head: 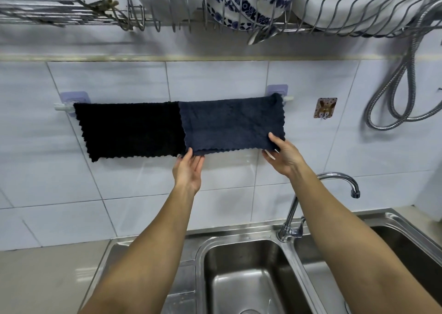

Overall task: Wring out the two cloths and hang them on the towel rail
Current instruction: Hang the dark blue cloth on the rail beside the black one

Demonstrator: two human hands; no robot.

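Both cloths hang on the towel rail; both hands are at the lower edge of the right-hand cloth.

The person's left hand [187, 170] is raised palm-up, fingers straight and loose, the tips touching the lower left corner of the navy cloth [229, 124]. The right hand [282, 155] pinches the lower right corner of that cloth, thumb on the front face, fingers curled behind. Both forearms reach up and away over the sink [241, 273]. The navy cloth is draped over the right half of the towel rail [62, 107], spread flat, its scalloped lower edge roughly level. The black cloth [130, 130] hangs on the left half, just beside the navy one, edges meeting, neither hand on it. The rail is fixed to the tiled far wall, below the dish rack [215, 24].
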